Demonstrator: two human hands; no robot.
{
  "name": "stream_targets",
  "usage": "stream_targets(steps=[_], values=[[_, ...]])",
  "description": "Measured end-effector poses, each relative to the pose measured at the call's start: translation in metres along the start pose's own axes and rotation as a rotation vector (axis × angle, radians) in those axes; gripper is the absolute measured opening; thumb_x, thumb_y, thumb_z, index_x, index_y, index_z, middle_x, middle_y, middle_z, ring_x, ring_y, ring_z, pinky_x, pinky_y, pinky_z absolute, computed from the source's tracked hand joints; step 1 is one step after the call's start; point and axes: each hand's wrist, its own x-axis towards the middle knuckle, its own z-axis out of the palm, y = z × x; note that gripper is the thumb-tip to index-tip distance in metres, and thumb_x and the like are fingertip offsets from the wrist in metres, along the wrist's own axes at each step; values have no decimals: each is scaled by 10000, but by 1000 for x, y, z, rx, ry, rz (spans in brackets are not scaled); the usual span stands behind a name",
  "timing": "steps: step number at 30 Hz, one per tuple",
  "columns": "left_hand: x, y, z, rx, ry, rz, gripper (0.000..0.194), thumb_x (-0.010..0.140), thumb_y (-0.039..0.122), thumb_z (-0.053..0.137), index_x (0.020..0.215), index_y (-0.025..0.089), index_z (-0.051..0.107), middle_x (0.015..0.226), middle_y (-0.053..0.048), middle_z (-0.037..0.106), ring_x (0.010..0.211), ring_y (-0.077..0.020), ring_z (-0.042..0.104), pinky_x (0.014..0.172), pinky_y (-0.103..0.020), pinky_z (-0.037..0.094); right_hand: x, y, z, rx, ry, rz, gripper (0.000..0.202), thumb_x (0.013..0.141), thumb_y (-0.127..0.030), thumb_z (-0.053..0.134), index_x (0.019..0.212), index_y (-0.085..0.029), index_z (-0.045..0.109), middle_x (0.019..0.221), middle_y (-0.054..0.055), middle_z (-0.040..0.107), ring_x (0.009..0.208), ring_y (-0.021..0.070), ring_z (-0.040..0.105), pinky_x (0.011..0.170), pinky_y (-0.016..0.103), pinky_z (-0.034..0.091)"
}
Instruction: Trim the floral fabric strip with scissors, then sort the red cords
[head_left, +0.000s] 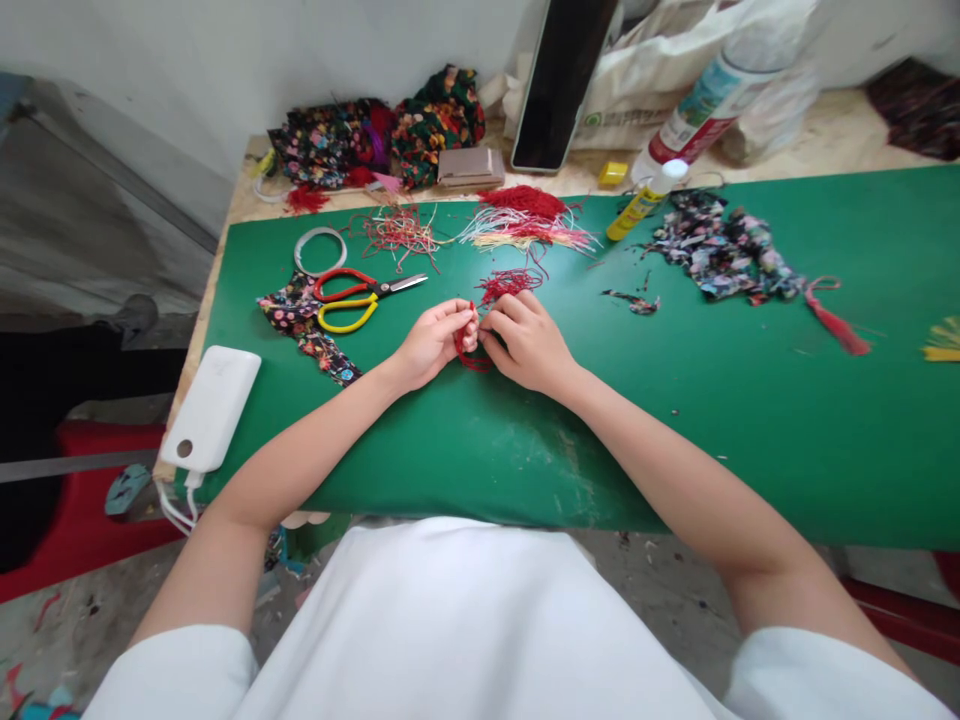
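Over the middle of the green mat, my left hand (436,342) pinches a red cord (471,358), which loops down below the fingertips. My right hand (529,342) meets it from the other side, its fingers closed at the same cord; the exact grip is partly hidden behind the knuckles. Just beyond the hands lies a small heap of dark red cords (511,284). Scissors (367,292) with one red and one yellow handle rest left of my left hand, blades pointing right. Beside them is a floral fabric strip (322,350).
Behind are red and white tassels (529,220), loose cords (397,232), a tape roll (320,250) and a leaning phone (562,85). A glue stick (646,202) and fabric scraps (716,245) lie right. A white power bank (214,408) sits at the left edge.
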Motion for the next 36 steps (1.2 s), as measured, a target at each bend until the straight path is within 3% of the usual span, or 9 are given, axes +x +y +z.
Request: stream_targets(steps=[8,15,21,36], values=[[0,-1,-3,-39,-14,25,230,989,83,531,769,146,557,645,36,547,507,-44,459,565,-180,391,2,-1,-6,76,19,-102,321,1042,-249,379,816,-203,601,769,79,573,751,232,431,728,375,408],[0,0,-2,-106,-4,48,314,1017,52,434,745,137,567,618,29,552,518,-48,479,558,-175,393,1,-4,-6,24,-59,-308,361,1055,-260,415,767,-206,626,701,54,591,726,213,459,707,342,412],[0,-1,-2,-84,7,42,320,1007,41,444,739,139,588,627,18,572,562,-63,531,623,-185,436,1,-5,-8,-35,-20,-431,365,1051,-253,460,731,-202,628,683,39,626,722,201,484,705,318,420],[0,2,-1,-73,2,8,292,1002,42,447,745,137,548,616,39,494,502,-53,447,544,-182,366,0,-2,-6,-38,-43,-435,349,1049,-246,466,756,-195,649,667,34,653,704,199,507,705,308,426]])
